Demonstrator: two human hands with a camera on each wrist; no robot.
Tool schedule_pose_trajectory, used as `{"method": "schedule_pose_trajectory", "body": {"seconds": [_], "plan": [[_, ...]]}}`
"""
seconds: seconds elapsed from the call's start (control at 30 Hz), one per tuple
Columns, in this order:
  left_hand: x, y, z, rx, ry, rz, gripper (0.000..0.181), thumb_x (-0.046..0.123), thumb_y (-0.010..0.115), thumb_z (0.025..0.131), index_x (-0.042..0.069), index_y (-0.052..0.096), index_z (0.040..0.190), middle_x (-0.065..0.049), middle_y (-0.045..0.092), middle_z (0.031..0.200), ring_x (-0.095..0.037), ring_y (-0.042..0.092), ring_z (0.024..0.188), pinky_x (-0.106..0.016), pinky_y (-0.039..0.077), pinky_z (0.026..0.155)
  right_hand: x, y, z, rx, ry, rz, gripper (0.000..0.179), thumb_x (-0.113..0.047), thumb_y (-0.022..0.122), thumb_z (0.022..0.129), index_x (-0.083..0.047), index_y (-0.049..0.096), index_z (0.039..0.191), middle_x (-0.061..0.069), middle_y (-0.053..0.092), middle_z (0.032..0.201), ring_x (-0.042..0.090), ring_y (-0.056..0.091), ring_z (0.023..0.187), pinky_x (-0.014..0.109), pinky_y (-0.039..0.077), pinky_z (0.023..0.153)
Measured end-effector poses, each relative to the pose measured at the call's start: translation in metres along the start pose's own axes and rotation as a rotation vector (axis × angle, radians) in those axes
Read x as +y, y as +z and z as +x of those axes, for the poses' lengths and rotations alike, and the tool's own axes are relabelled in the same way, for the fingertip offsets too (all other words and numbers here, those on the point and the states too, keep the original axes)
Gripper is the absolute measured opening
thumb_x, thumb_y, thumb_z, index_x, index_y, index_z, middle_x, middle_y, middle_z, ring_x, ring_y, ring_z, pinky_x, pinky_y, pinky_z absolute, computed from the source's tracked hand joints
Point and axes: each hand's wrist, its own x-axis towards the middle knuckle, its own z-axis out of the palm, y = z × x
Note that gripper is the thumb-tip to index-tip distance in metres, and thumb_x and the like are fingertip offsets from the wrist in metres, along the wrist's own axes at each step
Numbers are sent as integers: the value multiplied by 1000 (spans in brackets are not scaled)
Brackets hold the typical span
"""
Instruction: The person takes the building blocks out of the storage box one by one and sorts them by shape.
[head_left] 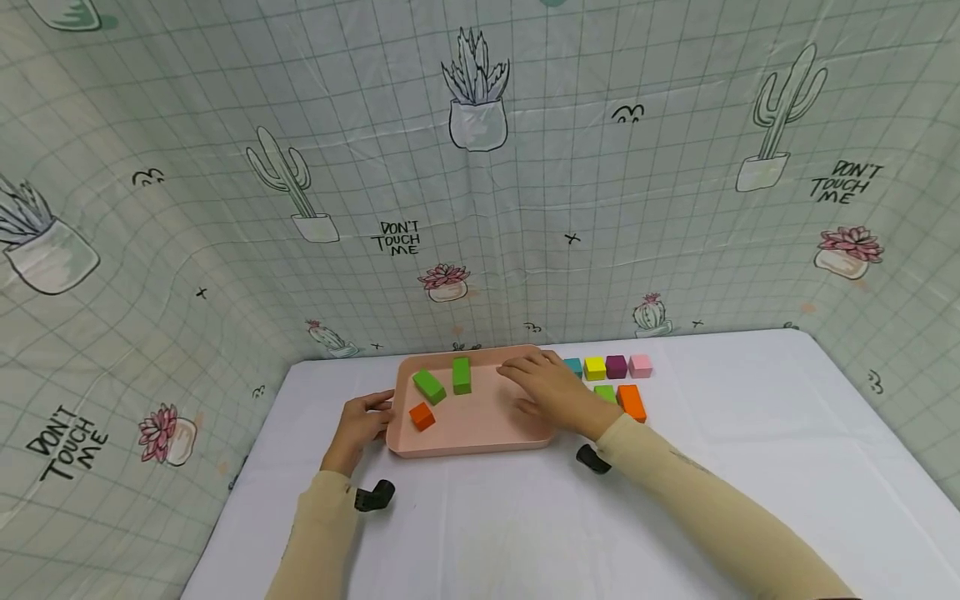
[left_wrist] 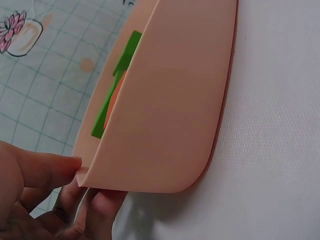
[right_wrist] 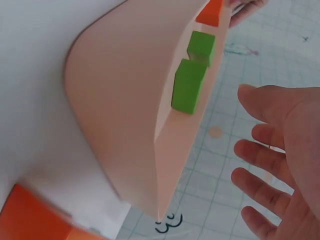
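A pink tray (head_left: 487,425) lies on the white table. Inside its left half are two green blocks (head_left: 429,387) (head_left: 461,376) and an orange cube (head_left: 422,416). At the tray's left end, my left hand (head_left: 362,427) pinches the rim; the left wrist view has the thumb at the rim's edge and other fingers (left_wrist: 102,210) below it. My right hand (head_left: 555,390) hovers over the tray's right end, holding nothing. Seen from the right wrist, its fingers (right_wrist: 260,192) are spread and relaxed, apart from the tray and the blocks.
Right of the tray, teal (head_left: 573,367), yellow (head_left: 595,368), purple (head_left: 617,367) and pink (head_left: 641,366) cubes form a row. Nearer me lie a green block (head_left: 605,393), partly hidden by my right hand, and an orange block (head_left: 632,403). A printed cloth (head_left: 525,192) hangs behind.
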Motion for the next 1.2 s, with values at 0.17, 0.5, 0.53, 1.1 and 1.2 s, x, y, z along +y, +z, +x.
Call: {"method": "schedule_pose_trajectory", "body": {"seconds": [0.17, 0.5, 0.53, 1.1, 1.2], "plan": [[0, 1, 0, 10, -1, -8, 46, -4, 60, 99, -2, 61, 146, -21, 61, 125, -20, 62, 92, -20, 54, 67, -1, 6, 11, -2, 4, -10, 54, -25, 81, 96, -6, 63, 143, 9, 64, 143, 33, 53, 136, 53, 39, 118], [0, 0, -2, 16, 3, -28, 45, -5, 61, 98, -4, 62, 143, -20, 61, 119, -17, 62, 85, -21, 55, 66, -11, 8, 33, -31, 23, 12, 58, -26, 81, 95, -7, 61, 147, 8, 61, 148, 34, 54, 138, 54, 40, 116], [0, 0, -2, 19, 4, -30, 45, -5, 61, 98, -4, 62, 143, -19, 61, 118, -17, 62, 85, -21, 55, 65, -11, 7, 35, -36, 29, 16, 59, -26, 81, 95, -8, 61, 148, 8, 61, 149, 34, 54, 138, 55, 40, 115], [-3, 0, 0, 20, 30, -12, 44, -6, 61, 99, -4, 62, 143, -22, 58, 123, -19, 61, 90, -23, 55, 67, -10, 15, 67, -136, 21, -54, 58, -30, 77, 99, -9, 58, 150, 10, 60, 149, 32, 54, 140, 48, 40, 119], [-4, 1, 1, 22, 28, -19, 44, -6, 60, 99, -4, 62, 143, -21, 58, 122, -19, 61, 88, -23, 55, 67, -11, 15, 72, -148, 11, -15, 57, -27, 75, 100, -7, 56, 151, 12, 59, 149, 34, 52, 141, 52, 38, 120]]}}
